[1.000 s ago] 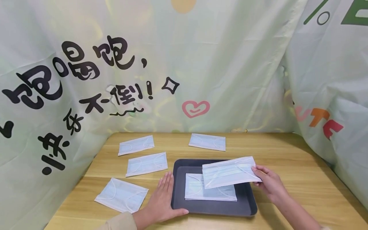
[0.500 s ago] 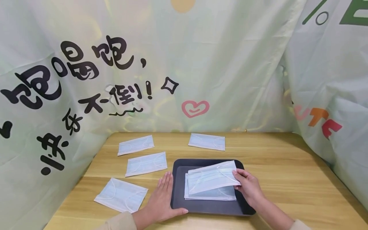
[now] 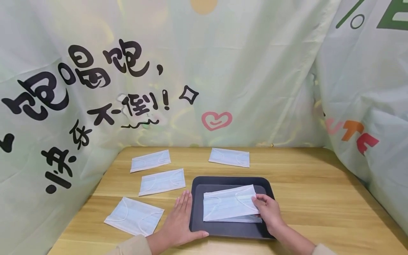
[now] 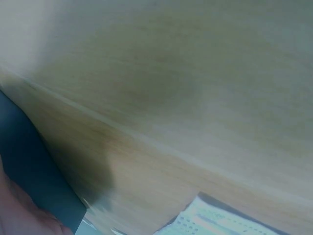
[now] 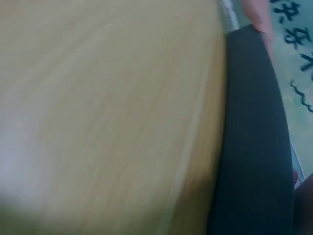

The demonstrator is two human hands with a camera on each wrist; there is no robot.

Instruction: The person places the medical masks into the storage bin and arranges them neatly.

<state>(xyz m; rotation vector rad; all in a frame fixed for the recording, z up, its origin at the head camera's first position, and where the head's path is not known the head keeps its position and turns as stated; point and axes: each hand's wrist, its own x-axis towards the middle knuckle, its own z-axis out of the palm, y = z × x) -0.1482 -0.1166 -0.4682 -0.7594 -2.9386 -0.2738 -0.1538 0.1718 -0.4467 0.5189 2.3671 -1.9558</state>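
Observation:
In the head view, my right hand (image 3: 269, 212) pinches the right end of a light blue face mask (image 3: 227, 203) between thumb and fingers. That mask lies tilted over other stacked masks (image 3: 247, 219), its right end slightly raised, inside a dark grey tray (image 3: 236, 232). My left hand (image 3: 178, 221) rests along the tray's left side, fingers straight and thumb spread along the near edge. The left wrist view catches part of that hand (image 4: 24, 215) against the tray's wall (image 4: 29, 152). In the right wrist view the tray's outer wall (image 5: 254, 122) hides most of the masks.
Left of the tray lie three single masks: a near one (image 3: 134, 216), a middle one (image 3: 162, 181) and a far one (image 3: 150, 161). Another mask (image 3: 229, 157) lies behind the tray. Printed cloth (image 3: 255, 71) hangs around the wooden table (image 3: 325, 191).
My right hand has brought the mask leftward and down, from above the tray's right side onto the stack. My left hand has stayed at the tray's left side.

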